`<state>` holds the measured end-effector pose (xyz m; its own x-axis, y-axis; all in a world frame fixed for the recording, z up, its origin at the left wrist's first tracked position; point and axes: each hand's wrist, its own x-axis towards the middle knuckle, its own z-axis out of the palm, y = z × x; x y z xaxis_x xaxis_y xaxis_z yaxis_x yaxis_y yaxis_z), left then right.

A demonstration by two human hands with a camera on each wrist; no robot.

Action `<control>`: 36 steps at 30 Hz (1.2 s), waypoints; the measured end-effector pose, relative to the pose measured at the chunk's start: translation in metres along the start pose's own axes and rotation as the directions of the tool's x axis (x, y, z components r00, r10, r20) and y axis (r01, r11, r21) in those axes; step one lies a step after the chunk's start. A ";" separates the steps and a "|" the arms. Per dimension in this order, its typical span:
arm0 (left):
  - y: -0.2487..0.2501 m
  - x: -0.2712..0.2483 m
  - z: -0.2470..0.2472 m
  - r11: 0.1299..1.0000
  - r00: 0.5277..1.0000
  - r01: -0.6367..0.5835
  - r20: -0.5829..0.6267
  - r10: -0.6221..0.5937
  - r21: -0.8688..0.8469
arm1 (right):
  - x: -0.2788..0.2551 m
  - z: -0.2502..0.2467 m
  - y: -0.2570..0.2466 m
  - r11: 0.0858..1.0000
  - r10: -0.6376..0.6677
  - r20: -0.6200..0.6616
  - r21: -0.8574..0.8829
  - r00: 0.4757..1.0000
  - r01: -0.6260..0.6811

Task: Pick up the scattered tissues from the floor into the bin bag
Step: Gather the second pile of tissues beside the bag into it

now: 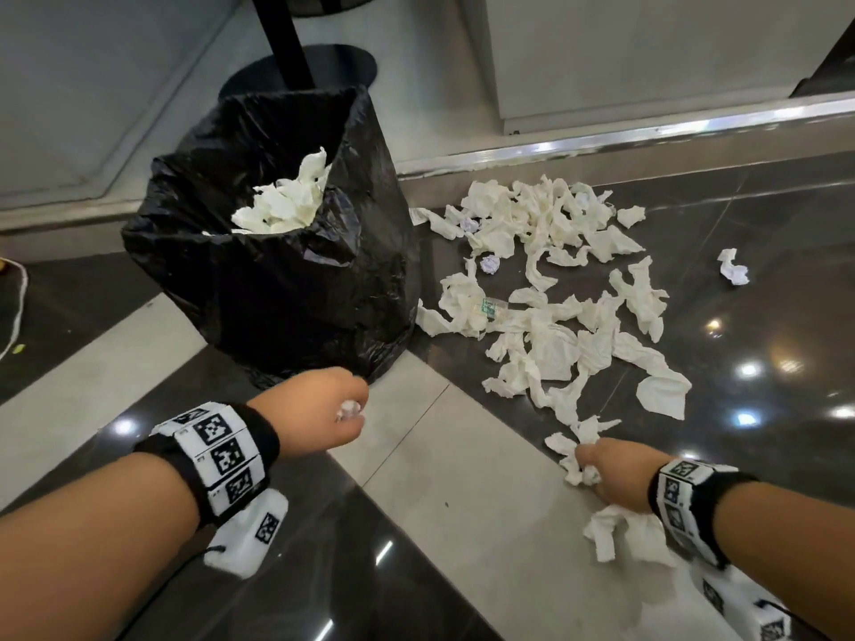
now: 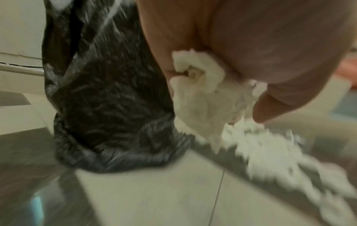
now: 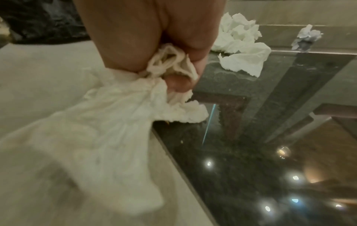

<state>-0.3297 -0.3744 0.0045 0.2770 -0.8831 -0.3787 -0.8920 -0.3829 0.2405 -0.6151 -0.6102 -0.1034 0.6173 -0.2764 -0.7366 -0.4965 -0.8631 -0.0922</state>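
Note:
A black bin bag [image 1: 277, 270] stands open on the floor, with white tissues [image 1: 287, 201] inside. My left hand [image 1: 342, 409] is just below the bag's base and grips a crumpled tissue [image 2: 197, 91]. My right hand [image 1: 597, 464] is low over the floor to the right and holds a bunch of tissues [image 3: 119, 107] that hangs down. Many more scattered tissues [image 1: 555, 293] lie on the dark floor right of the bag [image 2: 108, 107].
A black pole with a round base [image 1: 300, 71] stands behind the bag. A metal floor strip [image 1: 647, 136] runs along the wall behind the tissue pile. A lone crumpled tissue [image 1: 733, 268] lies far right. Pale tile [image 1: 407, 455] lies between my hands.

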 end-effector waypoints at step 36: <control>-0.077 -0.054 -0.005 0.930 0.986 0.089 -0.099 -0.132 -0.356 | 0.007 -0.374 -0.252 0.908 -0.121 -0.729 0.193 0.674 0.372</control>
<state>-0.2746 -0.2987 0.0105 0.4265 -0.8472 -0.3167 -0.6780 -0.5312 0.5080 -0.2580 -0.5529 0.1655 0.9209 -0.3899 0.0027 -0.3393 -0.8048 -0.4870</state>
